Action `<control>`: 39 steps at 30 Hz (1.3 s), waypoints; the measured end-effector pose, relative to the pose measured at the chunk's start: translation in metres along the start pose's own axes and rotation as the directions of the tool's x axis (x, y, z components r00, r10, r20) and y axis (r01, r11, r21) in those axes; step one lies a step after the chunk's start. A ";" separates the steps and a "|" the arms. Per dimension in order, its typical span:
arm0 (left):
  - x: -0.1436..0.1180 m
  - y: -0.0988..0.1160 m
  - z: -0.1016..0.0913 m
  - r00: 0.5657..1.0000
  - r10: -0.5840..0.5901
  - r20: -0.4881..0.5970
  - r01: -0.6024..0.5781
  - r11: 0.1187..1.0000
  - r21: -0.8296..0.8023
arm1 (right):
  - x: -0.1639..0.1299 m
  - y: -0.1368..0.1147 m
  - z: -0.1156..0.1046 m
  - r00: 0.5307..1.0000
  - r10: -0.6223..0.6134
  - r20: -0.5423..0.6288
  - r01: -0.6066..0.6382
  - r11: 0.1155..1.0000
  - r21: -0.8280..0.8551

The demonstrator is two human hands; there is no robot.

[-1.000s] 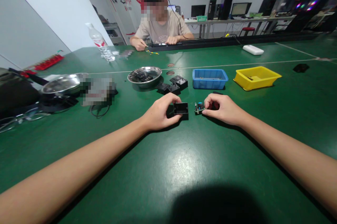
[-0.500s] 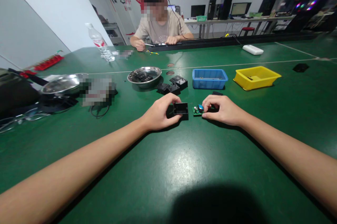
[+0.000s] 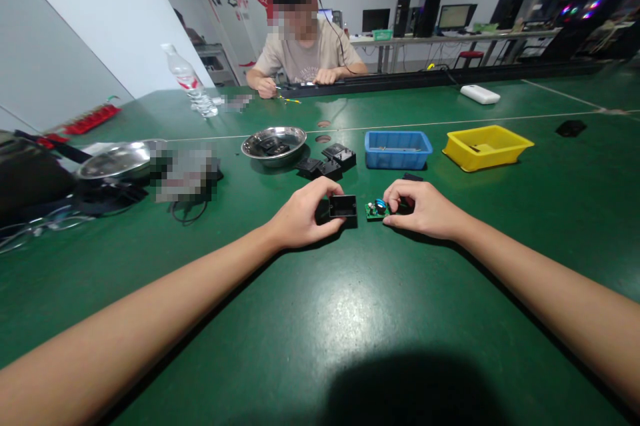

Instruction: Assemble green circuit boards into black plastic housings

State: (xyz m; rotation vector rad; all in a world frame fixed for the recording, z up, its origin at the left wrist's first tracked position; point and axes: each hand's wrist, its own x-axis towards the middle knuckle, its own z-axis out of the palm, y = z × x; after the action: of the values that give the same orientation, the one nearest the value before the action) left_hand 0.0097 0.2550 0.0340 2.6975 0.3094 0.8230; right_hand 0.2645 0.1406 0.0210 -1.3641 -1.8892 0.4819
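Observation:
Between the thumb and fingers of my left hand (image 3: 309, 214) is a small black plastic case (image 3: 343, 211), its hollow side facing me. My right hand (image 3: 424, 209) pinches the right end of a green circuit board (image 3: 376, 209). Small parts stand on the board, among them a round blue-and-black one. A narrow gap separates the case from the board, and both are low over the green table (image 3: 350, 293). Part of the board is hidden behind my right fingertips. Several black plastic cases (image 3: 331, 161) lie just beyond my left hand.
A steel bowl (image 3: 275, 147) holding black parts stands back left. Behind my right hand are a blue bin (image 3: 398, 150) and a yellow bin (image 3: 487, 148). A water bottle (image 3: 190, 83) stands far left. Across the table a person (image 3: 310, 46) works with a thin tool.
My hands, the case and the board have stayed almost in place. Across the table, the person's hand with the thin tool has shifted slightly.

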 end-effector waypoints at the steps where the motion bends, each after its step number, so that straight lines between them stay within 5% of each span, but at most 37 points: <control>1: 0.000 0.000 0.000 1.000 -0.002 0.000 0.002 1.000 0.000 | 0.000 0.000 0.000 1.000 -0.002 0.003 0.002 1.000 -0.001; 39: 0.000 0.002 -0.001 0.998 -0.063 0.030 0.064 0.998 -0.018 | 0.002 -0.006 0.003 0.993 0.065 -0.099 -0.081 0.983 -0.165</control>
State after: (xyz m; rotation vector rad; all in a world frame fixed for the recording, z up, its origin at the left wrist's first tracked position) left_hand 0.0091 0.2533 0.0357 2.6647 0.3767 0.7640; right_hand 0.2580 0.1409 0.0236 -1.5442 -1.8422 0.2929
